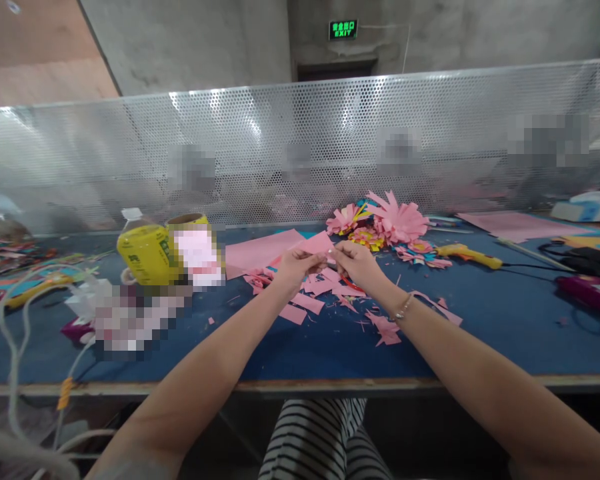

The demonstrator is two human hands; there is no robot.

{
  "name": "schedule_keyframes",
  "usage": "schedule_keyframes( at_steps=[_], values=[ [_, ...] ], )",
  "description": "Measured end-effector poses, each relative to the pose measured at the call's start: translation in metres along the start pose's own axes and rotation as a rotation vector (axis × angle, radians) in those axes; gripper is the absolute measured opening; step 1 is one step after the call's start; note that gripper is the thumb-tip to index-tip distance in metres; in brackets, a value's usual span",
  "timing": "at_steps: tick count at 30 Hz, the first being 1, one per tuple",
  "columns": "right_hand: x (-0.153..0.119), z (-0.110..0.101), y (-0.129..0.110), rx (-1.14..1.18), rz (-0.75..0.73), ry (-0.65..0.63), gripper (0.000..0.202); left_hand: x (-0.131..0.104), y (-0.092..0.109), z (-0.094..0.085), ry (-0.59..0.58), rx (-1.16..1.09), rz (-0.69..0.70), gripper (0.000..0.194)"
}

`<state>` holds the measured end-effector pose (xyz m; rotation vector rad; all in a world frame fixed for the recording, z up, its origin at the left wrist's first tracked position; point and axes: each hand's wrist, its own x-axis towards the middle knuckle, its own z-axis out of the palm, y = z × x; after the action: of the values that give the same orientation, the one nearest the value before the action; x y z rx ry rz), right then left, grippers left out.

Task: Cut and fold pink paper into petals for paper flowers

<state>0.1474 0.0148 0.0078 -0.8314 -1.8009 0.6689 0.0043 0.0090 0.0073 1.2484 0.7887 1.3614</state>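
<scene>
My left hand (296, 268) and my right hand (354, 261) meet over the middle of the blue table (350, 357). Between their pinched fingertips is a small piece of pink paper, mostly hidden by the fingers. Something red, partly covered, shows just under my right hand. Below both hands lie cut pink paper pieces (307, 303) and small scraps. A jagged pink piece (384, 328) rests nearer the table's front edge. Behind my left hand is a large pink sheet (260, 255). Pink paper flowers (397, 219), with yellow and blue ones, are piled behind my right hand.
A yellow-labelled bottle (147, 255) and a yellow container (215, 250) stand at the left, near white cables (13, 340). At the right lie a yellow glue gun (473, 256), its black cord and a purple object (587, 293). A perforated metal screen (260, 160) closes the back.
</scene>
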Motion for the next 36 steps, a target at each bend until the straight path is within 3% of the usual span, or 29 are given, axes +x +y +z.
schedule_keyframes(
  at_steps=[9,17,26,30,33,36],
  values=[
    [0.002,-0.001,0.001,0.049,-0.003,-0.041,0.025,-0.002,0.005,-0.003,0.026,-0.004,-0.035,0.026],
    [0.001,-0.003,-0.004,0.048,0.017,-0.075,0.028,0.005,0.001,-0.013,-0.015,0.124,0.031,0.048],
    [0.001,-0.004,-0.004,0.04,0.02,-0.094,0.028,0.007,-0.002,-0.016,0.129,0.08,0.08,0.066],
    [0.001,-0.005,-0.002,0.049,0.047,-0.075,0.028,0.008,0.001,-0.017,0.105,0.025,0.094,0.058],
    [0.002,-0.005,-0.001,0.058,0.049,-0.068,0.029,0.008,0.001,-0.016,0.086,0.099,0.129,0.04],
    [0.003,-0.006,-0.001,0.069,0.048,-0.055,0.028,0.008,-0.001,-0.015,0.066,0.138,0.127,0.036]
  ],
)
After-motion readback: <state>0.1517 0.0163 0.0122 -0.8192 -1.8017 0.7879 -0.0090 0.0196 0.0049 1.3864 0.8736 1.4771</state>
